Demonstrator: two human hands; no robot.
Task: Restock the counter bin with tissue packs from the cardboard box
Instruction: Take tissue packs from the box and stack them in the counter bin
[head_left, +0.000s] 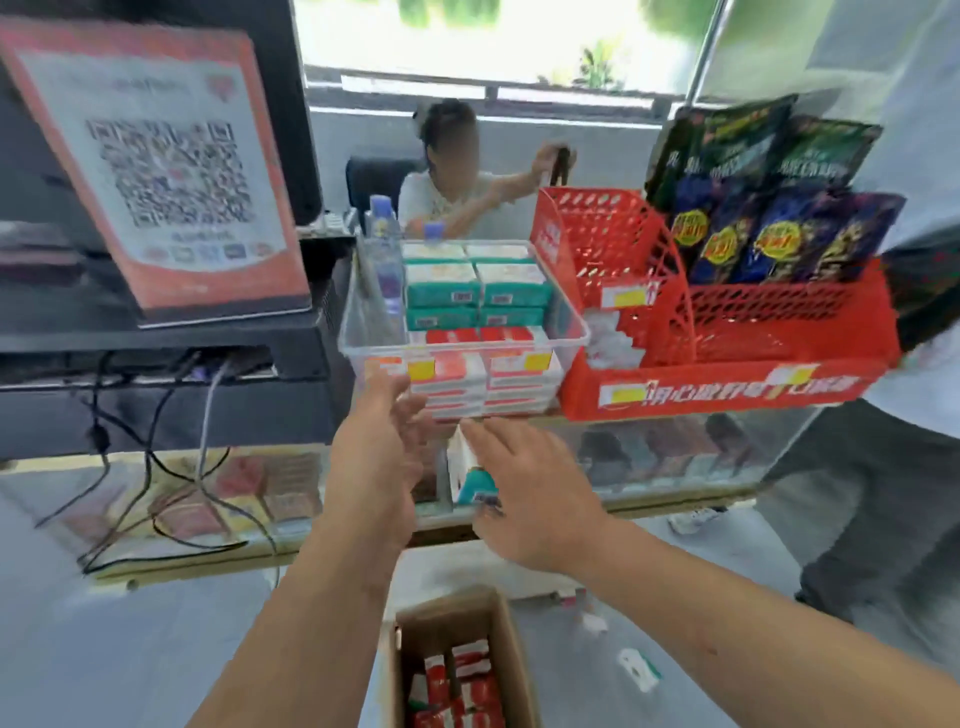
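Tissue pack (467, 475): just below the front wall of the clear bin (567, 325), long axis pointing up toward it, held in right hand (535, 493) under near-straight fingers, thumb hidden; left hand (379, 441), loosely spread and empty, nearer the bin's front-left corner; cardboard box (519, 675) well below.

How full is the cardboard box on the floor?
Partly full. The open box holds red packs standing inside, with bare wall showing above them. Its near end is cut off by the picture's edge.
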